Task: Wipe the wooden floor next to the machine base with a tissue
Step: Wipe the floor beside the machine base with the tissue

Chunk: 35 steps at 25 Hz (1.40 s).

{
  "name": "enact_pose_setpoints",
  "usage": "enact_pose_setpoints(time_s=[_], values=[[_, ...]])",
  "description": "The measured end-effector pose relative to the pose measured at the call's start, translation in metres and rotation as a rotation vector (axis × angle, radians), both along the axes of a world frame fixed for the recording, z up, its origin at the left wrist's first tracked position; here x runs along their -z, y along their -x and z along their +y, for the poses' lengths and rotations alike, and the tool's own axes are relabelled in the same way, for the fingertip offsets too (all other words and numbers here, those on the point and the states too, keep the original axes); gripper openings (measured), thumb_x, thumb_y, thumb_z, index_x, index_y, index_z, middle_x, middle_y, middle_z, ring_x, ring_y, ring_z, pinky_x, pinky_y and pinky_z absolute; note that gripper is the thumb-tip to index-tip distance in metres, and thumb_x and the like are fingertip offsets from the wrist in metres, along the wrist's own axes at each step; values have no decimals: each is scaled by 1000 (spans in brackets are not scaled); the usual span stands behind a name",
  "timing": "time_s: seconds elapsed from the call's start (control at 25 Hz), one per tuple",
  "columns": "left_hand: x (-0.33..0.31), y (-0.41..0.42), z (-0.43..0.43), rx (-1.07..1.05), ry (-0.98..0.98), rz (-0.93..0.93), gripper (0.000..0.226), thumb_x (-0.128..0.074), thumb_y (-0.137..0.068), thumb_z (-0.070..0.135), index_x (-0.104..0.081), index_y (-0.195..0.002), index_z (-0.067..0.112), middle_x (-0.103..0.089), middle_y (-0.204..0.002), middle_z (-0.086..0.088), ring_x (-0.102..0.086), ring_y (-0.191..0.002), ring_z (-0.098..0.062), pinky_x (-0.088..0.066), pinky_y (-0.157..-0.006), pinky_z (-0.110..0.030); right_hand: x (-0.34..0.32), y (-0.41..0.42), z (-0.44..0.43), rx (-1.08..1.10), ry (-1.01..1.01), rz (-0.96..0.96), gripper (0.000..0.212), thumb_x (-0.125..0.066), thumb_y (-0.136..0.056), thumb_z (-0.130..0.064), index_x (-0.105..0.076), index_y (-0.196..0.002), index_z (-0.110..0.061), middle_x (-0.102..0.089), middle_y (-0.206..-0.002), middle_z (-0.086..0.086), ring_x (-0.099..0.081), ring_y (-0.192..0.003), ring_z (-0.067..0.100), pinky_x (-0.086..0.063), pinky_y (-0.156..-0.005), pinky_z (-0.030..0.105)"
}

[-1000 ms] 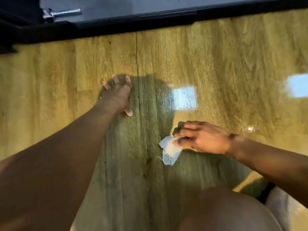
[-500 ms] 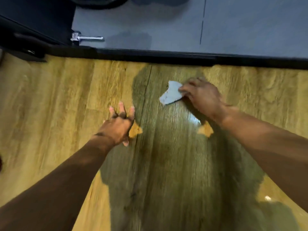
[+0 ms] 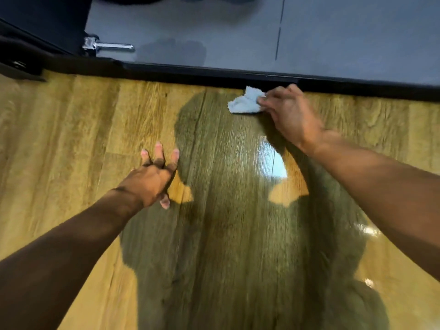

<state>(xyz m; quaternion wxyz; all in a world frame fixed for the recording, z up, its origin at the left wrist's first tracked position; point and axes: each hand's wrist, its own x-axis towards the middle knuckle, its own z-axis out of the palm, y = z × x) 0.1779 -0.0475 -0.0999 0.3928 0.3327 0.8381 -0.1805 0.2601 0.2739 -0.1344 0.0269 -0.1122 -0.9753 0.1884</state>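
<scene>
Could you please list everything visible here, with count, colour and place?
wooden floor: one, yellow-brown, filling the lower view
machine base: one, black rim and grey top, across the top
metal pin: one, silver, on the grey top, upper left
tissue: one, white, on the floor at the base's black rim
left hand: one, fingers spread, resting on the floor
right hand: one, pinching the tissue at the base

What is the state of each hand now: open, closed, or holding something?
The left hand is open, fingers spread, resting on the wooden floor.
The right hand pinches the tissue by the machine base.
</scene>
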Motion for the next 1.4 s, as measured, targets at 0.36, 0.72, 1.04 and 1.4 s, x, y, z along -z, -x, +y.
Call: enact_pose_setpoints(time_s=[0.36,0.72,1.04,1.4], values=[[-16,-7,8,-105,10,44,127,-82,-70,23,17,-149,27,25,-152,-20,11,-140,-46,-17,-113,-57,-5,-87,-71,-138,21,-16,25,-59,-92,-13,-66,-117,-17,-64,-121,12,-58,-104,35,-48,-90,41],[8,-62,35,-172,-147,55,135,-86,-58,43,12,-150,28,4,-154,-29,1,-141,-48,-14,-112,-63,-10,-184,-121,-276,57,16,34,-73,-77,1,-71,-108,-12,-68,-111,13,-62,-92,35,-58,-74,44],[0,-65,42,-250,-122,26,136,-88,-61,31,18,-147,31,20,-152,-25,10,-135,-57,-16,-109,-65,-12,-250,-145,-557,169,-92,30,-59,-89,-15,-67,-116,-26,-63,-125,1,-57,-115,24,-51,-92,38],[-6,-74,56,-198,-79,99,137,-88,-60,26,18,-148,21,19,-154,-23,5,-139,-51,-29,-105,-63,-5,-218,-122,-580,108,29,32,-57,-88,-15,-61,-116,-29,-67,-115,0,-62,-101,21,-57,-74,32]])
